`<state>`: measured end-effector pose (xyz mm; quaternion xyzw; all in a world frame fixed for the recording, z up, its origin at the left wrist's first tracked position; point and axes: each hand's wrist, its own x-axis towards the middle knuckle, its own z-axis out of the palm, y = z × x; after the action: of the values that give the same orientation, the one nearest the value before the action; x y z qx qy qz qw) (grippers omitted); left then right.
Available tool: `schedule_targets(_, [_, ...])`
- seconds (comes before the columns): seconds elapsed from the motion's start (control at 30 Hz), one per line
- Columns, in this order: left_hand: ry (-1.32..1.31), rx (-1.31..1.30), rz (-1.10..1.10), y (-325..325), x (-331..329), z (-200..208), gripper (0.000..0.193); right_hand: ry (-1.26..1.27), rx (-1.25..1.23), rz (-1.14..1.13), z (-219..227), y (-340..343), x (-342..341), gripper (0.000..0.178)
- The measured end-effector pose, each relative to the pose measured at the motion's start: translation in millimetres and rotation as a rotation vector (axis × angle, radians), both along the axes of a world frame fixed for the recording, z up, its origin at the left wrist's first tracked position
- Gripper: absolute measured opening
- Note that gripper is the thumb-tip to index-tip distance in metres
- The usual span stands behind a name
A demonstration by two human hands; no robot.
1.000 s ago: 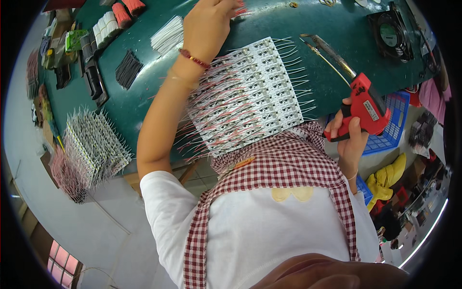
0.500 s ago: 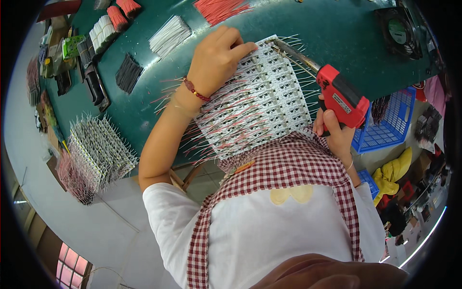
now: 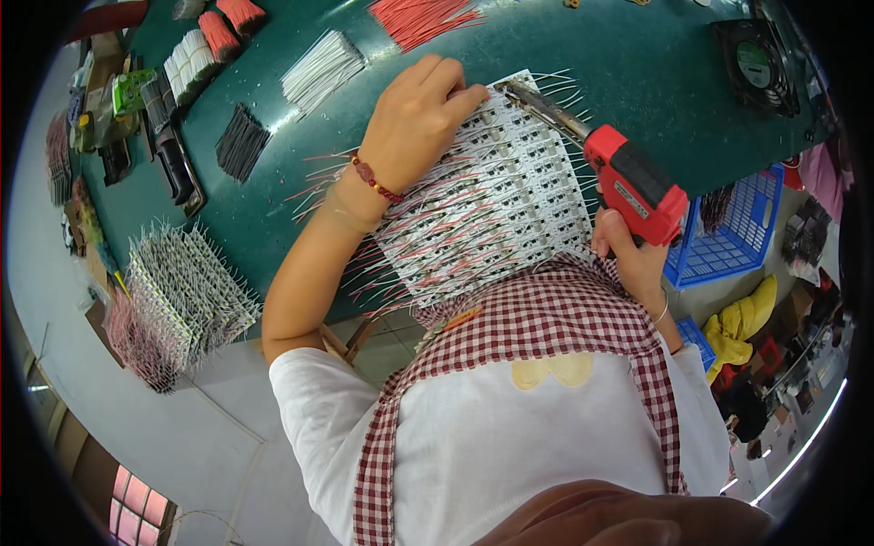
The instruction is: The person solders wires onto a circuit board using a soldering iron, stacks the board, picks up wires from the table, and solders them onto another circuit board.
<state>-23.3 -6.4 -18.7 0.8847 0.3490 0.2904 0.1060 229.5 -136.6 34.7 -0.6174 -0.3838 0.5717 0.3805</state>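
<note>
My right hand (image 3: 631,250) grips a red and black soldering gun (image 3: 642,187). Its metal tip points up and left, at the far end of a white circuit board panel (image 3: 537,187). Beside that tip, my left hand (image 3: 421,114) is closed in a pinch over the panel's far left part; whatever lies between the fingertips is too small or hidden to make out. Rows of small components cover the panel. Red and white wires stick out from its left side, and white wires from its right edge. The panel's near end meets my checked apron (image 3: 546,305).
Bundles of white wires (image 3: 323,71), red wires (image 3: 423,20) and black wires (image 3: 242,143) lie on the green table (image 3: 282,196). Left stands a stack of wired boards (image 3: 187,287). A black fan (image 3: 754,68) sits far right, above a blue crate (image 3: 737,227).
The soldering gun has shifted slightly left, its tip now closer to my left fingertips. My left hand has moved a little, still pinched at the panel.
</note>
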Motion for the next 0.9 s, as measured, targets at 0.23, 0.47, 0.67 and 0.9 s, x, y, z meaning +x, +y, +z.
schedule_targets(0.23, [0.0, -0.023, -0.002, 0, 0, 2, 0.028, -0.054, 0.01, 0.059, -6, -3, 6, 0.015])
schedule_targets(0.47, [0.012, -0.013, 0.009, -2, 3, 2, 0.027, -0.158, 0.081, 0.075, -15, -10, 11, 0.033])
schedule_targets(0.67, [0.031, 0.004, 0.017, -4, 5, 3, 0.027, -0.124, 0.016, 0.071, -14, -10, 15, 0.032])
schedule_targets(0.9, [0.035, 0.006, 0.032, -6, 7, 4, 0.026, -0.169, 0.14, 0.07, -12, -8, 11, 0.025])
